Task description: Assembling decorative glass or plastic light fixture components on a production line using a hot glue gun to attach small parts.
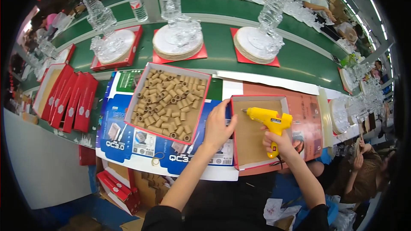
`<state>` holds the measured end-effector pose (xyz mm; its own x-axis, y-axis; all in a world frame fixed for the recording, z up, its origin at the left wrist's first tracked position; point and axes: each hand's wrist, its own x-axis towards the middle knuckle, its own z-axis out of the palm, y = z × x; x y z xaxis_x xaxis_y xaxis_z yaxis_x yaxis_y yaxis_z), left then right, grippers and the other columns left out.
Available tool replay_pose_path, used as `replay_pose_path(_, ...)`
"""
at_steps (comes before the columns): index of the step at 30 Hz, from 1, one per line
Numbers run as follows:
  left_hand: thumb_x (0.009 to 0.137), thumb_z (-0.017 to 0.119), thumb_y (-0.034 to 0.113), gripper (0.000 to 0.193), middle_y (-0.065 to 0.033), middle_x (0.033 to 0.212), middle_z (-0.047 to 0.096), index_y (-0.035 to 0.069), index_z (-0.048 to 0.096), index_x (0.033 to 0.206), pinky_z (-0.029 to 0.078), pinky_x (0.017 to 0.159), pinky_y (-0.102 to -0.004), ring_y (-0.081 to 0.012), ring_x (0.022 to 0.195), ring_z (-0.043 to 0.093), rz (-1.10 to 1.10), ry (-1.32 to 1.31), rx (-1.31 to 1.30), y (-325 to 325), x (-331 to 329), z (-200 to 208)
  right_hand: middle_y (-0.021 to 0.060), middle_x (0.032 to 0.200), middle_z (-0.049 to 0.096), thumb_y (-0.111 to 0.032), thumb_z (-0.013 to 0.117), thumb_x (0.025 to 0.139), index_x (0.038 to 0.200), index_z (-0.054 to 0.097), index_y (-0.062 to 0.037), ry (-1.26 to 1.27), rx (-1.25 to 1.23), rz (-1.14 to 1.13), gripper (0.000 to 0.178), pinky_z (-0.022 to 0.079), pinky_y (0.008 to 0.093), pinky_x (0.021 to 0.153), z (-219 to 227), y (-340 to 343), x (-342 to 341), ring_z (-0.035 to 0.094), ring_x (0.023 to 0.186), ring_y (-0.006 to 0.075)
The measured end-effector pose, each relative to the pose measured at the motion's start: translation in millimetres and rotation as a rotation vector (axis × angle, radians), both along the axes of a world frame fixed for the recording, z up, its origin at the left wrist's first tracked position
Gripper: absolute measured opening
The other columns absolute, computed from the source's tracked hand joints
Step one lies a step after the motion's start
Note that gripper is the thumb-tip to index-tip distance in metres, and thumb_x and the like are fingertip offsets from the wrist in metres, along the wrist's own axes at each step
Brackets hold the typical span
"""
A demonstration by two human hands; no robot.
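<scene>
My right hand (279, 142) is wrapped round the handle of a yellow hot glue gun (270, 119), its nozzle aimed left. The gun is over a shallow open cardboard box (252, 156) with a brown inside and red edges. My left hand (219, 124) has its fingers stretched and thumb apart, at that box's left wall; whether it presses on the wall I cannot tell. To its left, a larger red-edged box (195, 122) holds many short brown cardboard tubes (169, 98).
Printed blue cardboard (115, 119) covers the bench. Behind it, a green conveyor (218, 47) carries stacks of white discs (177, 42) with clear plastic pieces. Red box parts (70, 98) stand at left, a water bottle (138, 5) at back. Other people (317, 0) sit on the right.
</scene>
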<state>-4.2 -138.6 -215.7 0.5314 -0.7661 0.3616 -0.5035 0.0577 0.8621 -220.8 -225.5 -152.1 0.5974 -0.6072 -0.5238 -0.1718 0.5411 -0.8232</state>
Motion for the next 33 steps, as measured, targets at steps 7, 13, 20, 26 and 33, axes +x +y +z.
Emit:
replay_pose_path(7, 0.081, 0.064, 0.015, 0.046, -0.0217, 0.113, 0.06, -0.003, 0.051, 0.122, 0.046, 0.092, -0.0422, -0.0364, 0.106, 0.058, -0.015, 0.017, 0.014, -2, -5, 1, 0.0009, 0.065, 0.04, -0.01, 0.059, 0.089, 0.112, 0.049, -0.0037, 0.008, -0.016, 0.036, 0.026, 0.035, 0.0244, 0.043, 4, 0, -5, 0.04, 0.051, 0.0096)
replay_pose_path(13, 0.081, 0.064, 0.015, 0.046, -0.0212, 0.115, 0.06, -0.003, 0.051, 0.121, 0.045, 0.092, -0.0428, -0.0371, 0.106, 0.057, -0.034, 0.027, 0.015, -2, -3, 1, 0.0077, 0.074, 0.056, -0.008, 0.059, 0.086, 0.116, 0.049, -0.0004, 0.028, -0.102, -0.007, 0.033, 0.051, 0.0286, 0.058, 23, 0, -3, 0.061, 0.068, 0.0189)
replay_pose_path(20, 0.08, 0.064, 0.013, 0.044, -0.0199, 0.111, 0.061, -0.001, 0.053, 0.12, 0.046, 0.09, -0.0415, -0.0347, 0.104, 0.059, -0.023, 0.025, 0.005, -3, -2, 3, 0.0069, 0.073, 0.057, -0.011, 0.061, 0.085, 0.117, 0.051, 0.002, 0.11, -0.183, -0.092, 0.036, 0.056, 0.029, 0.068, 37, -26, -47, 0.065, 0.079, 0.0207)
replay_pose_path(26, 0.079, 0.063, 0.013, 0.043, -0.0188, 0.109, 0.062, 0.001, 0.054, 0.119, 0.047, 0.088, -0.0403, -0.0326, 0.101, 0.06, -0.013, 0.016, -0.003, -3, -3, 2, 0.0012, 0.065, 0.045, -0.012, 0.059, 0.086, 0.11, 0.054, -0.0007, 0.208, -0.262, -0.141, 0.027, 0.043, 0.0214, 0.044, 32, -42, -62, 0.054, 0.061, 0.0125)
replay_pose_path(33, 0.079, 0.063, 0.013, 0.043, -0.0186, 0.11, 0.061, 0.001, 0.054, 0.119, 0.047, 0.088, -0.0402, -0.0321, 0.1, 0.06, -0.014, 0.018, 0.01, -3, -4, 3, -0.0005, 0.063, 0.041, -0.014, 0.062, 0.086, 0.108, 0.055, -0.0041, 0.205, -0.212, -0.15, 0.025, 0.036, 0.0204, 0.042, 25, -47, -62, 0.049, 0.056, 0.0112)
